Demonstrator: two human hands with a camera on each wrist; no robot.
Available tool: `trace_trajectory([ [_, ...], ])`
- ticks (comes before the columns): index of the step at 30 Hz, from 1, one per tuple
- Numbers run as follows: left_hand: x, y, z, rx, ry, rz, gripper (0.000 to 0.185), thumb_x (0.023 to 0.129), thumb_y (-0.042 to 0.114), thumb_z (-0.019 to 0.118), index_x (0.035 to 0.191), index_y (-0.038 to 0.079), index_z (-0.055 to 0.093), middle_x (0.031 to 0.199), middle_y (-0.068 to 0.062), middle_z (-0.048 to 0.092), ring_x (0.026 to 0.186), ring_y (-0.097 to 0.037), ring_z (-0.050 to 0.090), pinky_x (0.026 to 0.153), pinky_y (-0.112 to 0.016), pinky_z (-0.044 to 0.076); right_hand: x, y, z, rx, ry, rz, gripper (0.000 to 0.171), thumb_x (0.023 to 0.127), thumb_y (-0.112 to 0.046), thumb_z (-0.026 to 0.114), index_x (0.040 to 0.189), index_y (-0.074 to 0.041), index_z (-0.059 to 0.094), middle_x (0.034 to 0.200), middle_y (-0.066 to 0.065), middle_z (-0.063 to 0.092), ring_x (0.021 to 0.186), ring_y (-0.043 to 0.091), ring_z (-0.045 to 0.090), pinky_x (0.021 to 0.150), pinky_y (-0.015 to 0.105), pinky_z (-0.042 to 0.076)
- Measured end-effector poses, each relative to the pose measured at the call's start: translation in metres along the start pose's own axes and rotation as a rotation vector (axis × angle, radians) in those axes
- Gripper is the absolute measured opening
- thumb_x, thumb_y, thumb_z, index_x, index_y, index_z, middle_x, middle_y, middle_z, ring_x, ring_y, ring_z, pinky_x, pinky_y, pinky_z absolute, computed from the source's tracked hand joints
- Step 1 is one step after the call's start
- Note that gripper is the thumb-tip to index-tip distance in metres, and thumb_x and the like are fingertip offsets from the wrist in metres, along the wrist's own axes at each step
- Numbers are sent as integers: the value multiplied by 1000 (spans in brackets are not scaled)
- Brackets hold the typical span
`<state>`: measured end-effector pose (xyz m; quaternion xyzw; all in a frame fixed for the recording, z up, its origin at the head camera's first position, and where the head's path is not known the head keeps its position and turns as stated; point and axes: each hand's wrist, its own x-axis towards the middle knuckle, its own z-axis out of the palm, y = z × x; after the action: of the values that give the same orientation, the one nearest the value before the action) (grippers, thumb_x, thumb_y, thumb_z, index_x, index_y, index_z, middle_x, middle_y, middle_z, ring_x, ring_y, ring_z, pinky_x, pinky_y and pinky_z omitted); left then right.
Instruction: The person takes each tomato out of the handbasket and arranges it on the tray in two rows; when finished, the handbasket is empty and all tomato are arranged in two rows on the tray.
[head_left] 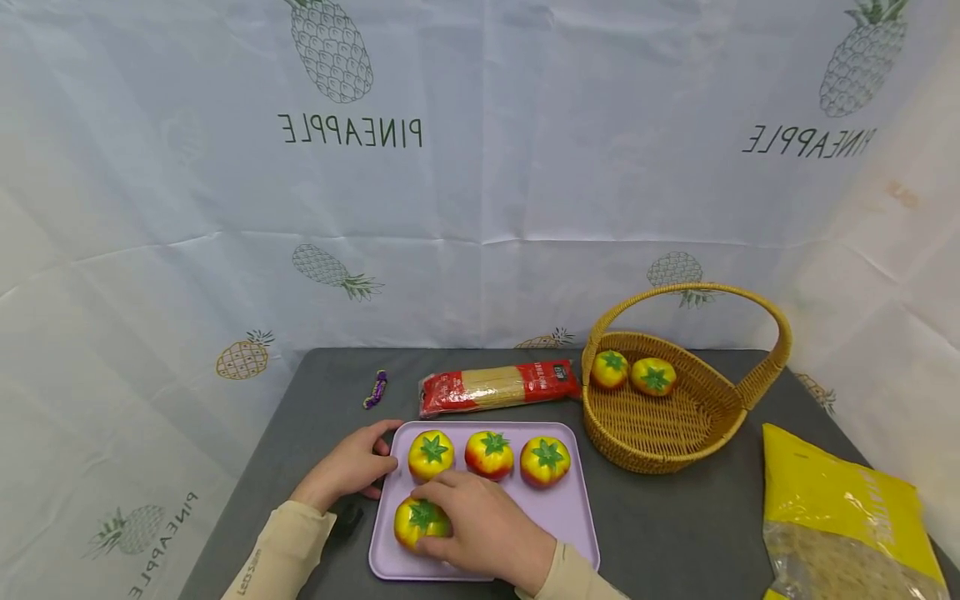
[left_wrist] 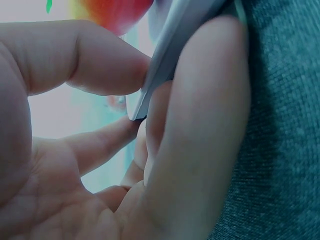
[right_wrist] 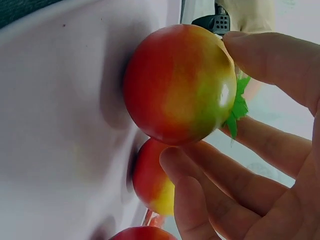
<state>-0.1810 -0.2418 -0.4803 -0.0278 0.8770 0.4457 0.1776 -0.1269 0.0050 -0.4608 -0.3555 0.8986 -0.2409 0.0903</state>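
My left hand (head_left: 358, 465) pinches the left rim of a lilac tray (head_left: 555, 533), as the left wrist view shows the tray edge (left_wrist: 159, 70) between thumb and fingers. On the tray's front left sits a red-and-yellow tomato (head_left: 414, 518) with a green leafy top. Around it the thumb and fingers of my right hand (head_left: 487, 525) are curled. Seen from the right wrist, this tomato (right_wrist: 175, 85) is red below and yellow-green above, close over the tray surface. Behind it, a row holds a left tomato (head_left: 431, 455), a middle tomato (head_left: 489, 455) and a right tomato (head_left: 545, 461).
A wicker basket (head_left: 675, 433) with a tall handle stands at the back right, holding two more tomatoes (head_left: 654, 377). Behind the tray lies a red noodle packet (head_left: 495, 388), with a small purple wrapped candy (head_left: 376, 389) to its left. A yellow bag (head_left: 840, 492) lies far right.
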Motion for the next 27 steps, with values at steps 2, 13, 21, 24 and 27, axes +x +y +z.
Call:
trace_trajectory([
  [2, 1, 0, 0, 5, -1, 7, 68, 90, 8, 73, 155, 12, 55, 104, -12, 58, 74, -24, 61, 57, -38, 65, 0, 0, -1, -1, 3, 3, 51, 91, -52, 83, 137, -33, 72, 130, -13, 70, 109, 1, 63, 105, 31, 60],
  [13, 3, -6, 1, 7, -12, 9, 68, 90, 8, 73, 156, 13, 54, 104, -12, 58, 75, -23, 61, 57, -38, 65, -2, 3, -6, 17, -26, 16, 54, 89, -57, 83, 137, -35, 71, 132, -17, 70, 113, 1, 64, 108, 35, 60],
  [21, 1, -4, 0, 10, -13, 14, 69, 91, 8, 73, 156, 12, 53, 105, -13, 58, 74, -24, 61, 57, -38, 65, -3, 4, -11, 32, -28, 15, 60, 89, -61, 80, 141, -33, 71, 137, -18, 69, 121, 4, 65, 110, 39, 60],
  [24, 2, -4, 0, 15, -15, 13, 69, 91, 8, 73, 157, 12, 53, 106, -13, 58, 75, -23, 62, 57, -38, 65, -3, 6, -13, 28, -16, 14, 61, 90, -62, 80, 142, -33, 70, 139, -18, 69, 124, 5, 65, 112, 41, 59],
  [27, 3, -4, -1, 16, -17, 14, 69, 91, 8, 73, 157, 12, 53, 106, -13, 58, 76, -24, 62, 57, -37, 65, -3, 6, -15, 18, -1, 3, 61, 91, -60, 80, 143, -32, 70, 140, -18, 69, 126, 6, 65, 113, 40, 58],
])
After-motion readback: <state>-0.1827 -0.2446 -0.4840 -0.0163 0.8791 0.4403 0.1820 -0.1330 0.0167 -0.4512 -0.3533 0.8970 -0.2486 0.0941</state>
